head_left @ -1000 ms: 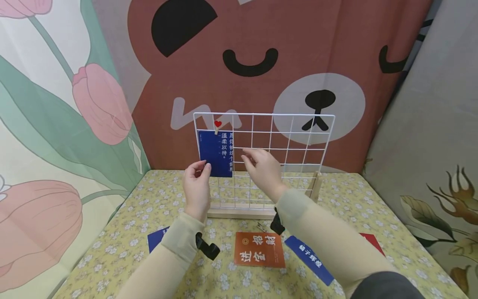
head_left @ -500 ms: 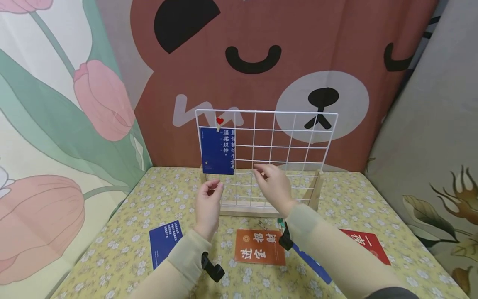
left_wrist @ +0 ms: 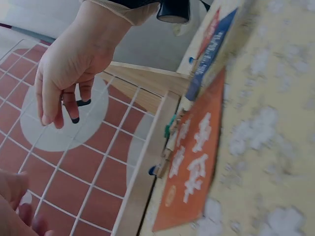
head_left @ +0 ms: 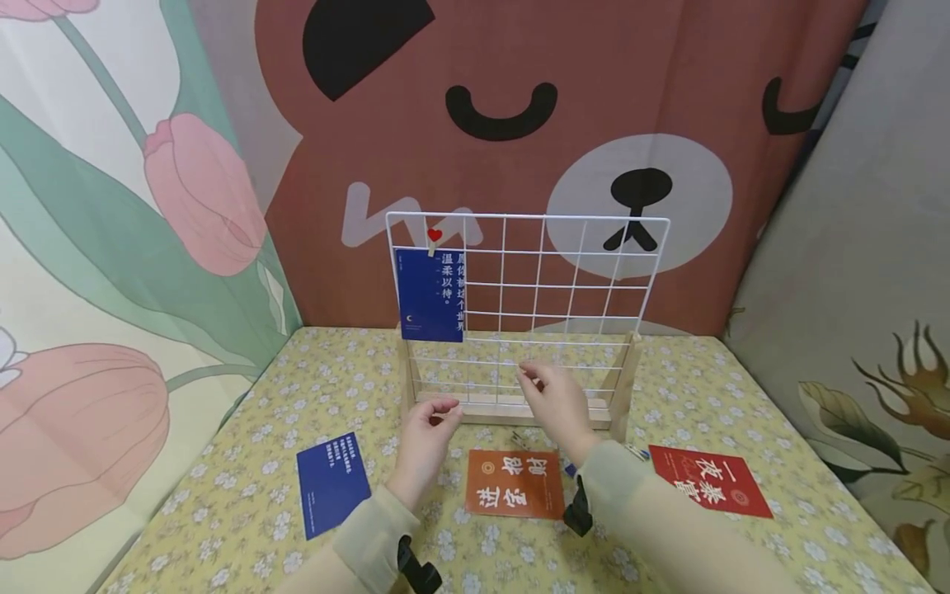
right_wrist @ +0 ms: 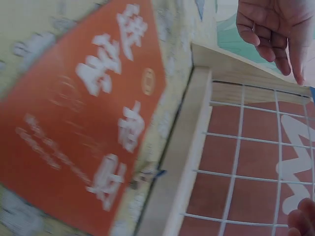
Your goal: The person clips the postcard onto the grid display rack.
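A blue card (head_left: 431, 295) with white writing hangs at the upper left of the white wire grid (head_left: 538, 283), held by a small wooden clothespin (head_left: 434, 241) with a red heart. My left hand (head_left: 425, 445) is in front of the grid's wooden base (head_left: 512, 410), fingers loosely bent, holding nothing. To its right, my right hand (head_left: 558, 406) is also before the grid, relaxed, with nothing in it; the left wrist view shows its fingers (left_wrist: 51, 101) hanging down. Below the hands lies an orange card (head_left: 514, 485) with white characters.
Another blue card (head_left: 332, 485) lies on the flowered tablecloth at left, a red card (head_left: 711, 480) at right. A blue card (left_wrist: 209, 56) is mostly hidden by my right arm in the head view. Several clothespins (left_wrist: 170, 140) lie between base and orange card.
Both hands have come down and away from the hung blue card and grid. My left hand has left the card's lower corner. The card stays hanging; the red card is more exposed.
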